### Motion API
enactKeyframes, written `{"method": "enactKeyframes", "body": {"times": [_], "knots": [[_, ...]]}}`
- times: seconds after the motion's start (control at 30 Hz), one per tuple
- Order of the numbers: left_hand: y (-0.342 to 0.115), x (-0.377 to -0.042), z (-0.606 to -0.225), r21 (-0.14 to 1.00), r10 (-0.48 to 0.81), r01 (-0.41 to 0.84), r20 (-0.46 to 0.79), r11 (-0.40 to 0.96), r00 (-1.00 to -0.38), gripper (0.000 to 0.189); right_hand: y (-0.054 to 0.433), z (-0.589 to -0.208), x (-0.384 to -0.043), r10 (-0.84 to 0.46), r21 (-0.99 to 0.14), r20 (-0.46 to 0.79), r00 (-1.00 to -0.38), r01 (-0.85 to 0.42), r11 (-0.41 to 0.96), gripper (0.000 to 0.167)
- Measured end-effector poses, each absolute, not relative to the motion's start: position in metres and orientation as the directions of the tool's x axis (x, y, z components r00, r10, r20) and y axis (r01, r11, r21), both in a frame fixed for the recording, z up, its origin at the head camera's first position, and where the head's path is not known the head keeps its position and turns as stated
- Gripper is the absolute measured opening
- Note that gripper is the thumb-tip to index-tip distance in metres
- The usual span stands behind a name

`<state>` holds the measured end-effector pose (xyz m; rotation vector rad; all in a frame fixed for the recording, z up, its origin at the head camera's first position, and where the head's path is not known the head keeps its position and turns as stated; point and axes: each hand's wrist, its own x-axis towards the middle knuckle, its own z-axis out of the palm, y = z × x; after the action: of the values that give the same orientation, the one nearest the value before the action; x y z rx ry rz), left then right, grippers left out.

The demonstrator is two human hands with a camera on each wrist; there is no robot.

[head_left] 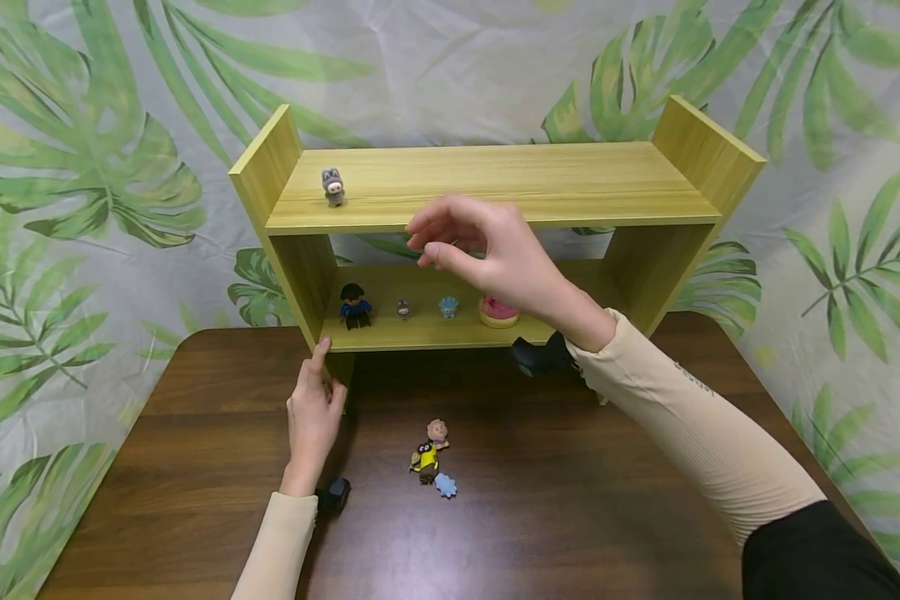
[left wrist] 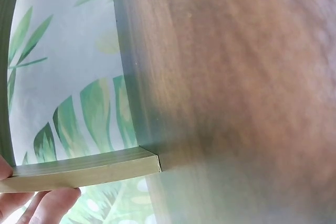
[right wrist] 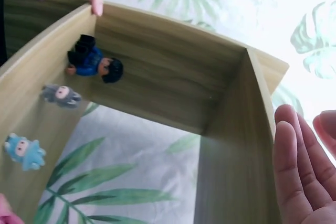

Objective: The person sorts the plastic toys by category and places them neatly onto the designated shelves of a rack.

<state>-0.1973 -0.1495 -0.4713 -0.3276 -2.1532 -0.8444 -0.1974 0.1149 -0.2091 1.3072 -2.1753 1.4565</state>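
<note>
- While the right hand hovers before the shelf, loosely curved, empty, its wrist partly hides the pink toy below.
- Left hand grips the shelf's left panel.

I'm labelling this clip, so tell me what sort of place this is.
Probably a tabletop staging area: a wood-grain shelf unit holding toy figures, a brown table and a leaf-print backdrop.
</note>
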Motion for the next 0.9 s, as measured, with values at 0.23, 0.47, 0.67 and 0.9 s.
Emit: {"method": "enactKeyframes", "body": {"times": [0.23,0.47,0.67,0.9], "knots": [[-0.149,-0.198,-0.471,0.464,-0.043,0.478,0.749,0.745,-0.661,0.086,0.125,-0.229,-0.195,-0.566,-0.668,0.554,-0.611,-0.732,0.136,0.019],[-0.149,-0.197,-0.471,0.465,-0.05,0.479,0.755,0.744,-0.654,0.085,0.13,-0.266,-0.194,-0.58,-0.697,0.518,-0.629,-0.703,0.14,0.017],[-0.149,-0.197,-0.472,0.472,-0.052,0.473,0.746,0.744,-0.664,0.084,0.135,-0.294,-0.191,-0.585,-0.753,0.441,-0.681,-0.635,0.171,0.017],[-0.149,-0.197,-0.472,0.479,-0.054,0.46,0.734,0.748,-0.677,0.084,0.139,-0.318,-0.188,-0.588,-0.8,0.365,-0.722,-0.566,0.199,0.016]]}}
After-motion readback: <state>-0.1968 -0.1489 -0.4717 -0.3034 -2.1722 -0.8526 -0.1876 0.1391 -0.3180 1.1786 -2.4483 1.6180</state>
